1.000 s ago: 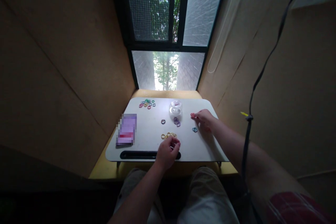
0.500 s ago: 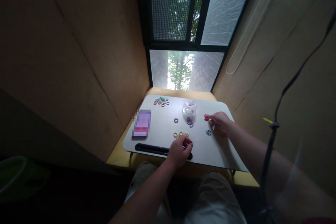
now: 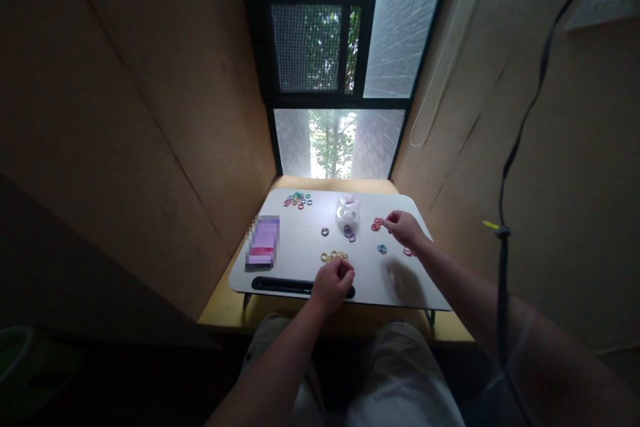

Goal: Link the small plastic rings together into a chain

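Note:
On the white table, small coloured rings that look like little hair ties lie in groups. My right hand (image 3: 404, 228) is over the right side, thumb and fingers pinched at the edge of the red rings (image 3: 377, 224). Whether a ring is between the fingertips I cannot make out. My left hand (image 3: 332, 284) is by the front edge with curled fingers, just in front of the yellow rings (image 3: 334, 256); anything inside it is hidden. Blue rings (image 3: 382, 249) lie below the right hand, and another red ring (image 3: 407, 251) shows beside the right forearm.
A clear round container (image 3: 348, 215) stands at the back middle, with purple rings (image 3: 349, 233) before it and a dark ring (image 3: 325, 231) nearby. Mixed rings (image 3: 298, 199) lie back left. A blurred purple phone-like object (image 3: 263, 241) lies left; a black slot (image 3: 280, 285) runs along the front.
The view has shifted, so the table appears further left. My right hand looks raised slightly, its shadow now apart from it, and the red rings look more spread. My left hand keeps its place.

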### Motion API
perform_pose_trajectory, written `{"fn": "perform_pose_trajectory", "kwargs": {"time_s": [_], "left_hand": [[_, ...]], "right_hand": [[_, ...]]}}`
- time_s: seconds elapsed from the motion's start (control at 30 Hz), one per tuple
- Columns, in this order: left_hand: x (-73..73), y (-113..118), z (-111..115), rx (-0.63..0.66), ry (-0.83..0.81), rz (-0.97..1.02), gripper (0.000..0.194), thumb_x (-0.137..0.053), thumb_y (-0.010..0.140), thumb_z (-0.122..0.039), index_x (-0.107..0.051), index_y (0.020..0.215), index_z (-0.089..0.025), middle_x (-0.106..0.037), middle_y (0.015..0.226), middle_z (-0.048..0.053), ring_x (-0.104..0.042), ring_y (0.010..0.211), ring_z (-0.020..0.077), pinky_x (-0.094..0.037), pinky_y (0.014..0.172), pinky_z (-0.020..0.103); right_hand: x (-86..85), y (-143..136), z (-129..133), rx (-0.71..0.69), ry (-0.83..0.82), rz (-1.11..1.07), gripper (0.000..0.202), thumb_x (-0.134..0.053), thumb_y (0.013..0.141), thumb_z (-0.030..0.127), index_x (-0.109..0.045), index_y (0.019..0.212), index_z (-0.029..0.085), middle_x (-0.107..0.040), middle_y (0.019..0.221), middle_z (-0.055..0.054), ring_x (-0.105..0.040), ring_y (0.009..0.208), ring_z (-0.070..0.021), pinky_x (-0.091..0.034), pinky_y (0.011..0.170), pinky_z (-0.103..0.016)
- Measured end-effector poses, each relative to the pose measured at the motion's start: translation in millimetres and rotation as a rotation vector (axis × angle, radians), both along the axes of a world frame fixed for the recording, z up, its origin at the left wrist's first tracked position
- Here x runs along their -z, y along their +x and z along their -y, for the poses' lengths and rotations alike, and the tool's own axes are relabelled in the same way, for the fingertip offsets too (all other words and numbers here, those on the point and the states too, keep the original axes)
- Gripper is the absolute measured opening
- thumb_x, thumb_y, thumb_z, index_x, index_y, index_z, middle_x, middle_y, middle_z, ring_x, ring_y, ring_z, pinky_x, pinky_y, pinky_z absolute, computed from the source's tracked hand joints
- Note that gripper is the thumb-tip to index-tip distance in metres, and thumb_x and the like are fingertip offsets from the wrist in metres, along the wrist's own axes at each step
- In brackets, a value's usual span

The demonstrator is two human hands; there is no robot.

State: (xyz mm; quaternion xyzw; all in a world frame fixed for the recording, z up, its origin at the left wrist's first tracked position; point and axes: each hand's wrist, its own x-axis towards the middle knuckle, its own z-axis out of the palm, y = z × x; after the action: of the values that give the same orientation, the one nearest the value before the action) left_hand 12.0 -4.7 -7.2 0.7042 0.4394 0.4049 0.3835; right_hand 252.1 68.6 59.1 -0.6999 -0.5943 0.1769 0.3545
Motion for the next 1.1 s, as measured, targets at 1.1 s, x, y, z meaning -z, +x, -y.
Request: {"fn": "perform_pose_trajectory", "kwargs": {"time_s": [1.1], "left_hand": [[-76.3, -102, -201, -0.179, 0.148, -0.923, 0.031, -0.061, 0.077, -0.024, -0.07, 0.106, -0.018, -0.068, 0.115, 0.012, -0.062, 0.103, 0.0262, -0.045, 0.091, 0.032]], "right_hand": [[58.9, -60, 76, -0.331, 0.011, 0.377, 0.013, -0.048, 0.082, 0.025, -0.051, 0.069, 0.021, -0.061, 0.065, -0.002, -0.05, 0.056, -0.0142, -0.024, 0.055, -0.026]]}}
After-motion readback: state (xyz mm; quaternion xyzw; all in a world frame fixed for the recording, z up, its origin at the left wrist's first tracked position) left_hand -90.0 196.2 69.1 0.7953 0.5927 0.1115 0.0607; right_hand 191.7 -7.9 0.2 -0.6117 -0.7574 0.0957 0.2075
